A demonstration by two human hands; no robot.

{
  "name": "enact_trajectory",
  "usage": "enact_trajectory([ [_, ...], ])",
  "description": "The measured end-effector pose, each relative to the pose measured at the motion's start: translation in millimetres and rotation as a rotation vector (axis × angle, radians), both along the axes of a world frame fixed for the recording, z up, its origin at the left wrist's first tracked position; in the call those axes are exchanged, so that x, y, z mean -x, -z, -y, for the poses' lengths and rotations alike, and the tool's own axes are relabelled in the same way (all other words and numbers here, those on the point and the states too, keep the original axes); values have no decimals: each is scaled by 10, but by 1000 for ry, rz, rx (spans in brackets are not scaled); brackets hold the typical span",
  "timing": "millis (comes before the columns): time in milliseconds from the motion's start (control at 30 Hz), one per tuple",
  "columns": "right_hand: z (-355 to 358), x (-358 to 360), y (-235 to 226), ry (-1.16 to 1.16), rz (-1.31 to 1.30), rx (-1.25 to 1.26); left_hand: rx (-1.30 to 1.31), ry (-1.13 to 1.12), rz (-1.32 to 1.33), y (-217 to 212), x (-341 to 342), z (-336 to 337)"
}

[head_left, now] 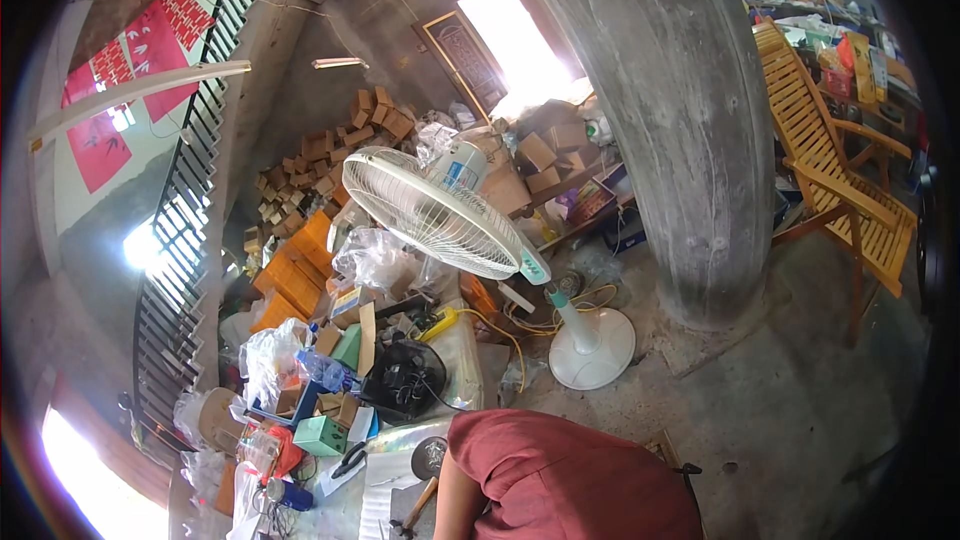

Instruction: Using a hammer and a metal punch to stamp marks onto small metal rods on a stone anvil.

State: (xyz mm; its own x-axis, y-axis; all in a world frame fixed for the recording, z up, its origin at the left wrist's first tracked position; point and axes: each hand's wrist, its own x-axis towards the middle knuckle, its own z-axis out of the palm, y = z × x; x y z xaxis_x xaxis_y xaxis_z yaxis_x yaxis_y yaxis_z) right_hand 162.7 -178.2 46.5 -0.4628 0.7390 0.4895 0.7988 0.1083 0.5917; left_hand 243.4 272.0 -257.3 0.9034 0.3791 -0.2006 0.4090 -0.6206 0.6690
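Note:
Neither my left hand nor my right hand shows. A dark red short sleeve (pixel 575 475) with a bare upper arm (pixel 458 505) fills the lower middle; whose it is, I cannot tell, and its hand lies outside the picture. Beside this arm, a wooden-handled tool (pixel 420 503), like a hammer, rests on the worktop (pixel 380 490). Close to it stands a round, dark grey container (pixel 430 458). Black-handled scissors (pixel 350 460) lie farther left, near a green box (pixel 320 436) and a blue cylindrical can (pixel 292 495).
A white standing fan (pixel 435 210) rises behind the worktop, its round base (pixel 592 348) on the floor among yellow cable. A thick concrete pillar (pixel 690 140) stands right of it, then a wooden reclining chair (pixel 835 160). Cardboard boxes (pixel 330 145) are heaped at the back.

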Motion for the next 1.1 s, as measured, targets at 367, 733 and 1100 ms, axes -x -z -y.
enact_trajectory([
  [367, 67, 40, -122, -119, -324, 356, -246, -402, 485, -2012, 1314, 1804],
  [733, -405, 808, 409, -503, -791, 1018, -162, -349, 846, -2484, 2093, 2288],
  [1100, -367, -253, 434, -190, -1124, 812, -270, -289, 449, -2506, 2231, 2630],
])
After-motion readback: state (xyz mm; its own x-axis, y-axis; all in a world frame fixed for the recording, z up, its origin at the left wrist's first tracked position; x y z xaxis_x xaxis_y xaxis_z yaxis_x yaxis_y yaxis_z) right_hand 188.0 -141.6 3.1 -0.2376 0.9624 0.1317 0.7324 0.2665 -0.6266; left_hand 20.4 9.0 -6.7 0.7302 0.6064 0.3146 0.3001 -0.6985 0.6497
